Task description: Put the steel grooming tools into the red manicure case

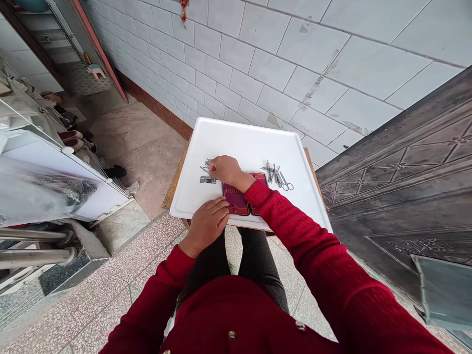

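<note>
An open manicure case (239, 209), dark red and purple inside, lies on a white tabletop (243, 137). My left hand (210, 221) rests flat at the case's left edge, fingers extended. Crossing over the case, my right hand (226, 169) has its fingers pinched together at several thin metal manicure tools (205, 166); the fingertips hide what they grip, if anything. Just below these lies a nail clipper (207, 180). Right of the case is a group of metal tools, with nippers (270, 172) and small scissors (286, 186) among them. My right forearm covers part of the case.
The tabletop has a raised rim and sits on a wooden base (170, 194). A tiled wall (228, 64) stands behind it, a dark patterned metal door (405, 182) to the right. At the left are a shoe rack (83, 152) and a plastic-wrapped bundle (40, 184).
</note>
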Demonstrator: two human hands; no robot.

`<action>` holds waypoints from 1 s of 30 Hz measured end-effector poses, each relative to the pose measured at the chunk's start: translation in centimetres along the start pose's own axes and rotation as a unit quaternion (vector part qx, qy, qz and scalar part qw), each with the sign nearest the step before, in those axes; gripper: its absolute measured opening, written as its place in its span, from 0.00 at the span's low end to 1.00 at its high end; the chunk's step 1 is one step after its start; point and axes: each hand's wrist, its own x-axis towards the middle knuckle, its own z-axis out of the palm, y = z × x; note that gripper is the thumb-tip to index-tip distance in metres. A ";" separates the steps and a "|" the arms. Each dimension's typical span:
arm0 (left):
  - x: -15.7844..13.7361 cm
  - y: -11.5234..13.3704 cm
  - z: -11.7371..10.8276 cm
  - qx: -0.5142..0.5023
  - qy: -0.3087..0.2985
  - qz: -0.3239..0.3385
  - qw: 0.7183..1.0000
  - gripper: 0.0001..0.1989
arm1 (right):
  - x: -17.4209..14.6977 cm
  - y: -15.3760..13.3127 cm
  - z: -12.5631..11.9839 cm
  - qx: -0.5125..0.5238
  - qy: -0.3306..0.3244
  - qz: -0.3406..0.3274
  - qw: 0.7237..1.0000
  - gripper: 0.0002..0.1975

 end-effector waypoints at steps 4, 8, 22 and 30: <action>-0.1 0.0 0.1 -0.001 0.003 0.003 1.000 0.08 | -0.2 0.1 0.2 -0.010 0.002 0.000 1.000 0.10; -0.1 0.0 0.2 0.000 0.007 0.004 1.000 0.08 | -0.1 0.0 0.3 -0.048 -0.008 -0.001 0.999 0.12; 0.0 0.0 0.1 -0.001 0.008 0.007 1.000 0.08 | -0.8 2.5 0.5 0.246 0.040 0.037 0.968 0.06; 0.1 -0.1 0.1 -0.007 -0.007 -0.004 1.000 0.09 | -4.5 5.1 3.0 0.584 0.035 0.040 0.810 0.22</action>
